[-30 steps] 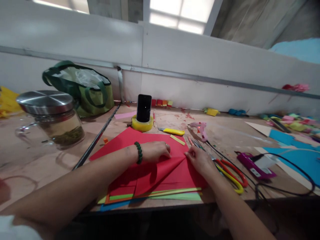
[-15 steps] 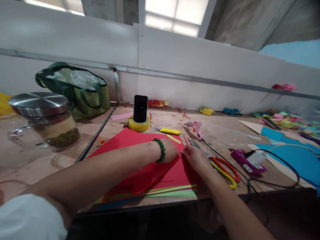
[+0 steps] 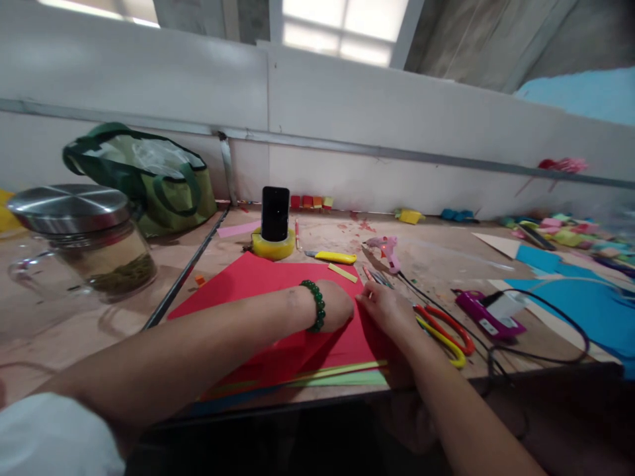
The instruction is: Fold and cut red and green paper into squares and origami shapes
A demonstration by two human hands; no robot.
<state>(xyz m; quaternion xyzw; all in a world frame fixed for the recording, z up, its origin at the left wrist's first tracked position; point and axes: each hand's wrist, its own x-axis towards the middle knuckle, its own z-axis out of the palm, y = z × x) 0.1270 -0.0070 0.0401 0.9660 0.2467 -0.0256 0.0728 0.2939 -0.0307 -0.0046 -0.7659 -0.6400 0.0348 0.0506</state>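
Note:
Several sheets of red paper (image 3: pixel 243 281) lie in front of me, with yellow and green sheets (image 3: pixel 342 378) showing beneath at the near edge. My left hand (image 3: pixel 338 307), below a green bead bracelet (image 3: pixel 316 305), is closed at the right part of the red paper; its fingertips are mostly hidden. Just beside it, my right hand (image 3: pixel 384 309) pinches at the paper's right edge with thumb and forefinger. A narrow yellow paper strip (image 3: pixel 342 272) rests on the red sheet above my left hand. A yellow utility knife (image 3: pixel 333 257) lies just beyond.
Scissors (image 3: pixel 444 334) with red and yellow handles lie right of my right hand. Farther off are a pink glue gun (image 3: pixel 387 251) and a purple power strip (image 3: pixel 489 317). A phone (image 3: pixel 275 213) stands in a tape roll (image 3: pixel 272 244). A glass tea jar (image 3: pixel 116 261) and green bag (image 3: pixel 173 198) are left.
My left hand has slid slightly down and toward me along the red paper, and the paper's raised fold looks flatter. My right hand stays nearly in place. The view has shifted a little.

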